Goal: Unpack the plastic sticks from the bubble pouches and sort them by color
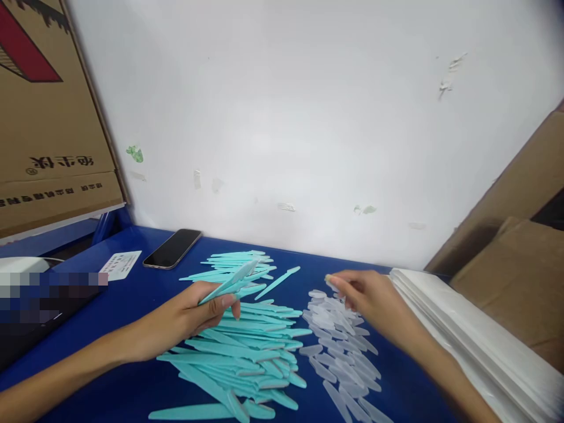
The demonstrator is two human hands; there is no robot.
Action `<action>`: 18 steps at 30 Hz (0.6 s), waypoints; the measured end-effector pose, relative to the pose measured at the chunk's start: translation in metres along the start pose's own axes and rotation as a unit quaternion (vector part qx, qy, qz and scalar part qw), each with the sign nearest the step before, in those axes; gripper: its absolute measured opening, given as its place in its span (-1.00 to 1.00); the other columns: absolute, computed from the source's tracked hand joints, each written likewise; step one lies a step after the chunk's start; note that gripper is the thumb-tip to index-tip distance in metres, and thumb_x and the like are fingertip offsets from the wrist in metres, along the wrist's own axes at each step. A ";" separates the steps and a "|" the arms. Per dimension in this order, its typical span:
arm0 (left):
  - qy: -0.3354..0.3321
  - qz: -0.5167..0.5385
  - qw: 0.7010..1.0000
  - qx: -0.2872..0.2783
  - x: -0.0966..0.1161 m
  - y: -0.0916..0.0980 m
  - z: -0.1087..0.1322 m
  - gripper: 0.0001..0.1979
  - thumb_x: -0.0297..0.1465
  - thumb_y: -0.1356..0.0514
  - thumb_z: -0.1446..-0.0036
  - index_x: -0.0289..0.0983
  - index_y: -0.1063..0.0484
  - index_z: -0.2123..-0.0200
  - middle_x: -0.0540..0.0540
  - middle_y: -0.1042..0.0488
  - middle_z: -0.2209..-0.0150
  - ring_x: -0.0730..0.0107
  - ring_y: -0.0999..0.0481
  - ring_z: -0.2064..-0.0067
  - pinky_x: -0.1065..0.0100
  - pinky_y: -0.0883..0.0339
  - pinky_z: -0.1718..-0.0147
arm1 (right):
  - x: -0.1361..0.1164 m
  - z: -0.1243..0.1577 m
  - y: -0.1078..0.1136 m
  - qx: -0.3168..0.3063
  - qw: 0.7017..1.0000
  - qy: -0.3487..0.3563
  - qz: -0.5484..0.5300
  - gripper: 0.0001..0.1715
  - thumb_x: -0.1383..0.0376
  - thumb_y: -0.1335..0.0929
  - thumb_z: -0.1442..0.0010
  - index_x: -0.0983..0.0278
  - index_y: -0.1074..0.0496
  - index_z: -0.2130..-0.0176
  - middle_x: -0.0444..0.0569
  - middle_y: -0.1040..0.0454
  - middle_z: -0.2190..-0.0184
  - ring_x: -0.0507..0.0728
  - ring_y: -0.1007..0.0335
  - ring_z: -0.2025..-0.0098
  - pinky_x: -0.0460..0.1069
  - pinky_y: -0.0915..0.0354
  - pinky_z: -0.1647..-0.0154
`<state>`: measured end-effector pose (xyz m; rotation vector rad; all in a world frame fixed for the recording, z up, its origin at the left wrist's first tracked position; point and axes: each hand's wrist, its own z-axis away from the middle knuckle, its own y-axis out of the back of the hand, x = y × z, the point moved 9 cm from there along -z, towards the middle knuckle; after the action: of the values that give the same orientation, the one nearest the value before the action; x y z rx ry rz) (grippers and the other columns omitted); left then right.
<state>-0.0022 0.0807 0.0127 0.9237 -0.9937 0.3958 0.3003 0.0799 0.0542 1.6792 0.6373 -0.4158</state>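
My left hand is closed around a few teal eyebrow razors, their blade ends pointing up and to the right. Beneath it lies a large loose pile of the same razors, and a smaller group lies behind. One single razor rests apart, to the right of that group. Clear plastic blade caps are heaped right of the razors. Over the far end of this heap, my right hand pinches a clear cap between thumb and finger; the fingers partly hide it.
A phone and a printed card lie at the back left of the blue table. White folded sheets line the right side, with cardboard beyond. A large carton stands left, and a white wall closes the back.
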 end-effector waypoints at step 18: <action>-0.048 0.186 0.974 -0.118 0.021 -0.029 0.009 -0.50 0.03 -0.04 -0.42 -0.29 -0.47 0.03 0.07 -0.36 0.55 0.59 -0.02 0.64 0.41 0.06 0.61 | -0.010 0.007 -0.021 -0.014 0.977 0.028 0.212 -0.35 -0.14 -0.12 -0.45 0.11 -0.63 0.18 0.00 -0.60 0.32 0.20 -0.49 0.36 0.01 -0.16 0.41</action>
<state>0.0231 0.0542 0.0181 0.5444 -1.2772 0.5373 0.2799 0.0734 0.0421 1.7486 0.3078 -0.0517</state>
